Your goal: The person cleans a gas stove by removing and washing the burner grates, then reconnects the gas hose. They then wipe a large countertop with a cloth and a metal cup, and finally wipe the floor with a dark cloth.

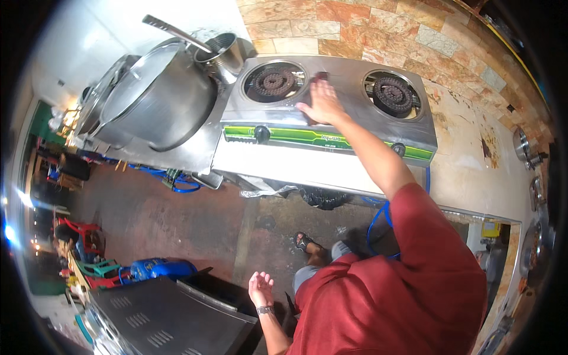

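Observation:
My right hand (pixel 324 104) lies palm down on the steel top of a two-burner gas stove (pixel 339 88), between the left burner (pixel 273 83) and the right burner (pixel 393 95). A dark red cloth (pixel 320 76) shows past its fingertips and by the palm; the hand covers most of it. Below the hand runs the stove's green front panel (pixel 293 134) with its black knobs. My left hand (pixel 261 288), with a metal-banded watch at the wrist, hangs in the air over the floor, fingers slightly curled and holding nothing.
Left of the stove stand a large lidded metal pot (pixel 164 102) and a steel container (pixel 226 57) with a long handle in it. A black vented metal unit (pixel 168 315) and blue gas cylinders (pixel 164 268) are lower left. A blue hose (pixel 370 230) hangs below the counter. A person sits far left.

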